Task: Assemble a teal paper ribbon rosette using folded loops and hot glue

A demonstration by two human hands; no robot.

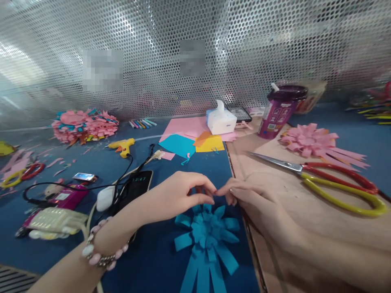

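My left hand (195,190) is arched above the blue paper flower (206,232), its fingers bent and the thumb slightly apart from the index finger. My right hand (249,194) meets it from the other side, with the index fingertip touching the left fingertips. Its other fingers are loosely curled. No object shows between the hands. Directly below them, the flower lies on the blue mat, layered petals on top and long strips pointing toward me. A beaded bracelet (102,249) circles my left wrist.
Large scissors (332,179) lie right, near a pink paper flower (311,140) and a purple cup (279,112). Coloured paper (177,144) and a tissue pack (220,121) sit behind. Left are a yellow glue gun (122,146), a phone (136,187), cables and smaller scissors (23,175).
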